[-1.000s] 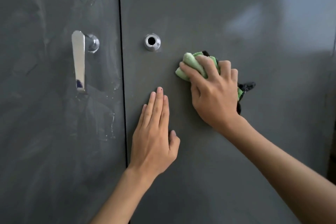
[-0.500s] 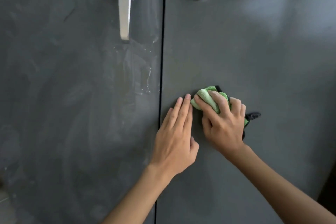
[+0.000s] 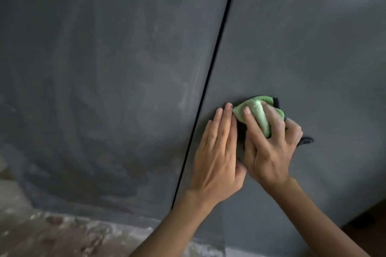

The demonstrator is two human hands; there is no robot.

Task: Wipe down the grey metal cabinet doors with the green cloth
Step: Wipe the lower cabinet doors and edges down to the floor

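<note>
- The left door [image 3: 104, 89] of the grey metal cabinet fills most of the view; its surface carries pale, cloudy smears and streaks, densest near its right edge.
- The right door [image 3: 313, 58] is grey as well and looks more even (a soft light patch sits in its upper right corner).
- A thin dark seam [image 3: 211, 81] runs between the two doors, slanting from upper right to lower left in this view.
- The floor [image 3: 52, 233] shows below the doors at the lower left, mottled in pale and brownish patches.
- The left hand [image 3: 217, 158] lies flat on the right door just right of the seam, fingers straight and together, holding nothing.
- The right hand [image 3: 269, 152] is just beside the left, fingers curled over the green cloth and gripping it against the right door.
- The green cloth [image 3: 260, 115] is bunched under the right hand's fingers, low on the right door near the seam; its left corner pokes out beside the left hand's fingertips, and I cannot tell whether they touch.
- Some black edging [image 3: 306, 140] of the cloth sticks out at the right of the right hand.
</note>
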